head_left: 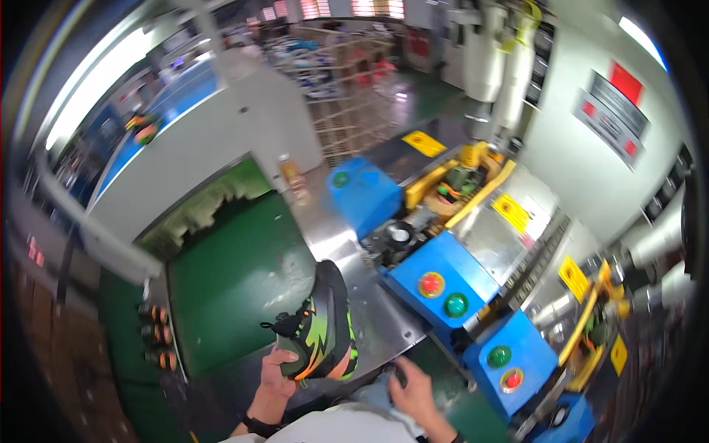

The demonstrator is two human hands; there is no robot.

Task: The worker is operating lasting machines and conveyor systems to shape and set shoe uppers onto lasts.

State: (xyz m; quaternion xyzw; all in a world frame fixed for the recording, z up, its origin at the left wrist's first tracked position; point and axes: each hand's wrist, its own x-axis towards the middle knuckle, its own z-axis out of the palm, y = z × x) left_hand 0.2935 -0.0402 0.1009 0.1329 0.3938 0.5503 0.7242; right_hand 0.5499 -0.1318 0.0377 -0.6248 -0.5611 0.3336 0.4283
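A black sneaker [330, 317] with bright green and orange patterns is held in my left hand [278, 375], low in the middle of the head view. The fingers wrap the sneaker's near end, and its dark far end points away from me over the edge of a metal worktop [380, 310]. Black laces stick out on its left side. My right hand [415, 391] is to the right of the sneaker, apart from it, in front of the worktop. Its fingers are loosely bent with a gap between thumb and forefinger, and nothing shows in them.
To the right is a machine with blue control boxes [443, 277], red and green buttons, and yellow clamp arms [484, 193] around another shoe [459, 184]. A second such station [591, 332] stands nearer right. Several shoes [156, 336] line the left; a blue conveyor [188, 88] runs behind.
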